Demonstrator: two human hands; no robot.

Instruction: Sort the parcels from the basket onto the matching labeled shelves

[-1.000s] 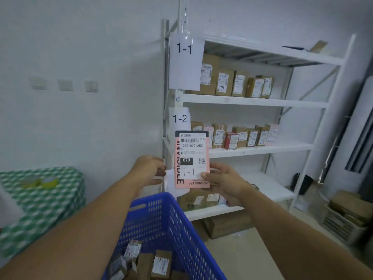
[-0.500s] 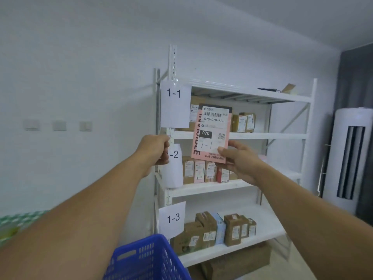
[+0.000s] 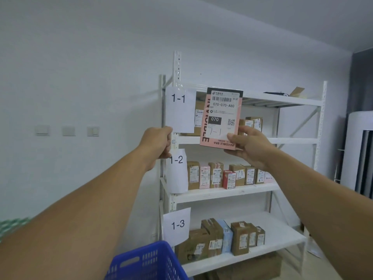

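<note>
The left hand (image 3: 159,141) grips the rack post (image 3: 162,102) beside the 1-1 label (image 3: 179,109). The pink parcel (image 3: 221,118) — handwritten 1-1 — has risen to that shelf (image 3: 292,140), pinched by the right hand (image 3: 251,147) — likely ready to slot in.

Plain white painted wall (image 3: 80,57) w/ three pale rectangular switch plates (image 3: 68,130) in a row, left side. Tall white floor-standing AC unit (image 3: 354,148) w/ dark vent, far right; dark grey curtain (image 3: 362,83) above it. Green-white checked cloth (image 3: 12,225) at left edge. Soft, even light.
</note>
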